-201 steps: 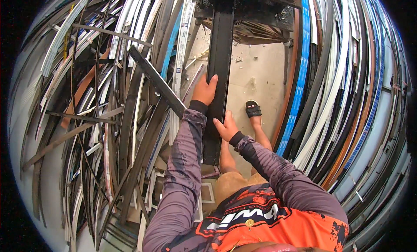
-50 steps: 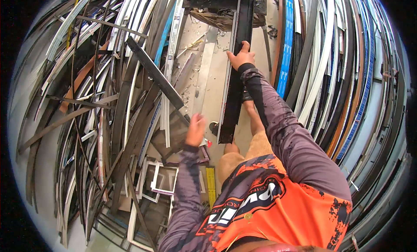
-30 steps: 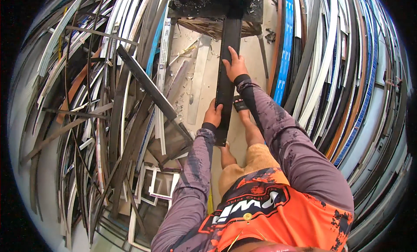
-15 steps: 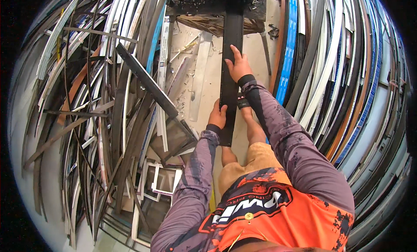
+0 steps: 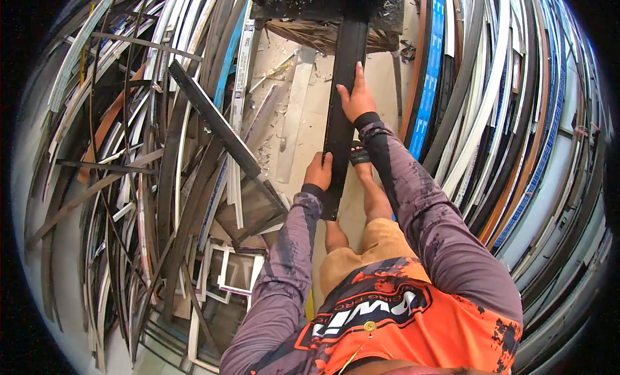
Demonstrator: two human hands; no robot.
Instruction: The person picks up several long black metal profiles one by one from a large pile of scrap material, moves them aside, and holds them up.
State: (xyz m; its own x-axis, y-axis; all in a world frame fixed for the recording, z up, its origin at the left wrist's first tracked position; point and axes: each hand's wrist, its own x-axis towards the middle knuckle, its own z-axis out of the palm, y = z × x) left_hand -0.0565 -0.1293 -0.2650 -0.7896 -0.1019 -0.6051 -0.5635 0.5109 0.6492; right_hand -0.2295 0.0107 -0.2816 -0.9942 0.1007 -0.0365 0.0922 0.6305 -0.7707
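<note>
A long, flat black profile runs from the dark workbench toward my legs. Its far part lies on the bench top, and the near end juts out over the floor. Near that end my left hand grips the left edge, thumb on top and the other fingers hidden beneath. Farther along, my right hand holds the right edge, its thumb over the upper face and index finger stretched along the side.
Heaped strips and profiles fill the left side, with a short black piece on top. White frames lie at lower left. Long profiles are stacked along the right. Shavings and a pale strip lie on the floor.
The black profile has turned slightly, its far part shifting right and its near end a little left. Both hands keep hold; my left hand has moved slightly left.
</note>
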